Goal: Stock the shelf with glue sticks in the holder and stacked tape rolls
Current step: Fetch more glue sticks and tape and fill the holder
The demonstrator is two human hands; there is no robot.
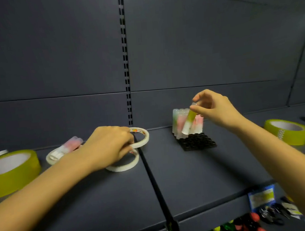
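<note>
My right hand (215,108) pinches a clear plastic glue stick with a yellow-green middle (188,123) by its top end, between thumb and fingertips. The grip is closed on the stick. The stick is long and thin, and it leans: its top is up in my grip, and its bottom end points down and to the left, touching or almost touching the black plastic holder full of round holes (198,141). So the holder lies just below the grip and a bit to the left. The back rows already hold a bunch of pink and green glue sticks (180,121), right behind the one I hold. I think the stick must be tipped upright first, so that it can drop into an open hole.

My left hand (110,146) is well apart from that. It lies curled over some thin white tape rolls (140,135) on the dark grey shelf (189,176), fingers bent around one, but I cannot tell if it really holds it.
</note>
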